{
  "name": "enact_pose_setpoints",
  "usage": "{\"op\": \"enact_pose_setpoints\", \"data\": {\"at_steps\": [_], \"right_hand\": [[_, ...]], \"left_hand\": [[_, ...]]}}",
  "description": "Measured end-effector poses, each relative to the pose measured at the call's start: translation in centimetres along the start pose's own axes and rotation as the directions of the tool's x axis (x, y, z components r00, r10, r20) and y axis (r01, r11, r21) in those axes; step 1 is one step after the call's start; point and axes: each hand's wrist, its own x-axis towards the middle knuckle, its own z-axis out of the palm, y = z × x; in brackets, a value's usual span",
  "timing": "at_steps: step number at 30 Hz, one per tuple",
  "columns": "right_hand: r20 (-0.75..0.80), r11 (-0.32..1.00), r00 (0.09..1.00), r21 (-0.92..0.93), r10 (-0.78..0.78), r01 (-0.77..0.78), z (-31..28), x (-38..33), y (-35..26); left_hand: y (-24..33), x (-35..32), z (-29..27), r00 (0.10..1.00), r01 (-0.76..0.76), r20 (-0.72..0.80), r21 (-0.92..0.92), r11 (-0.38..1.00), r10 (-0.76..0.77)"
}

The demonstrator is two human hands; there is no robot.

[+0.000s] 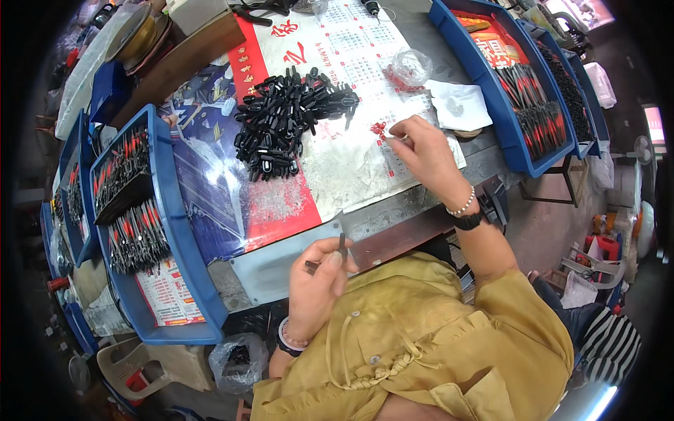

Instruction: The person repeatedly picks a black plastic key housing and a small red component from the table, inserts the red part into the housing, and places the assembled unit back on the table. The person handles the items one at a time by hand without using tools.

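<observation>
Black clips sit in several places on this bench. Far left, a blue tray [184, 238] holds rows of finished ones with red tips, packed side by side, with more trays behind it toward the edge. Near the bench's front edge, the left hand [317, 281] is closed on one black clip [342, 247], thumb and fingers pinched around it so that its end sticks up above the knuckles. Behind that, mid-table, a loose clip pile [284, 123] lies on a printed calendar sheet [351, 161]. Just right of the pile is a small scatter of red bits [379, 128], and the right hand [428, 158] reaches over them, fingertips drawn together at the scatter; whether they grip a bit I cannot tell. A bead bracelet and a dark watch [469, 221] ring that wrist. Beyond the hand lie a clear bag [411, 67] and a white cloth [460, 105], and at the far right another blue tray [502, 119] carries more red-tipped clips.
</observation>
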Motion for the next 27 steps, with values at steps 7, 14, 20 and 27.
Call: {"op": "enact_pose_setpoints", "data": {"at_steps": [7,14,20,27], "right_hand": [[0.022,0.983,0.998,-0.174,-0.051,0.055,1.6,0.7,0.6],[0.163,0.86,0.964,0.437,0.211,-0.262,0.5,0.4,0.3],[0.196,0.853,0.961,0.449,0.196,-0.265,-0.1,0.2,0.6],[0.235,0.744,0.937,0.57,0.259,-0.349,-0.7,-0.7,-1.4]], "left_hand": [[0.2,-0.2,-0.1,1.0,-0.012,0.015,0.009,1.0,0.012],[0.3,-0.2,-0.3,1.0,0.009,0.016,0.042,0.999,-0.01],[0.2,-0.1,0.0,0.999,0.018,0.031,0.032,0.999,-0.019],[0.3,-0.2,0.4,0.999,0.002,0.041,0.045,0.999,-0.004]]}}
